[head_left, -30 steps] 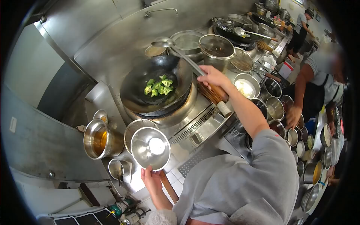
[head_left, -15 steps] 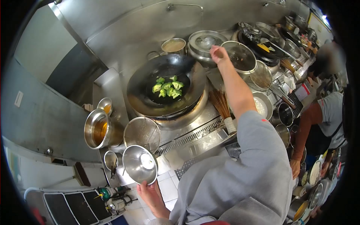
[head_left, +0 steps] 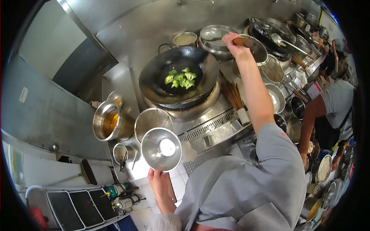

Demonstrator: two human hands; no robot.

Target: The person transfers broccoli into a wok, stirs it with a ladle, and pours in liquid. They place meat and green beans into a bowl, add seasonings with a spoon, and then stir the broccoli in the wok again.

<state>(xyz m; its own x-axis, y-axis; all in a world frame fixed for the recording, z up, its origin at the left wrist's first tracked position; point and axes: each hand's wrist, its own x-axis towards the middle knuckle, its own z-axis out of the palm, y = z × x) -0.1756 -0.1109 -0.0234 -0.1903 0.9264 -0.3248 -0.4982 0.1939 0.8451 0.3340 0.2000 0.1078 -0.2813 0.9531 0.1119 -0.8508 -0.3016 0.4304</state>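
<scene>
My left hand (head_left: 161, 188) grips the near rim of an empty metal bowl (head_left: 161, 149), held beside a round strainer (head_left: 153, 124). My right hand (head_left: 236, 44) is stretched out to the back and wrapped round the wooden handle (head_left: 243, 42) of a ladle, whose metal bowl (head_left: 209, 33) is over a lidded pot (head_left: 216, 48). Several broccoli florets (head_left: 181, 78) lie in the bottom of a large black wok (head_left: 150, 77) on the stove.
A metal pot of amber liquid (head_left: 108, 121) stands left of the wok. A bamboo brush (head_left: 236, 100) lies to its right. Pots and strainers crowd the right side, where a co-worker (head_left: 327, 111) stands. A faucet (head_left: 196, 1) is on the back wall.
My right hand, with bent fingers before, now holds the ladle handle. The bowl in my left hand has shifted slightly up and right in view. The whole view has shifted somewhat.
</scene>
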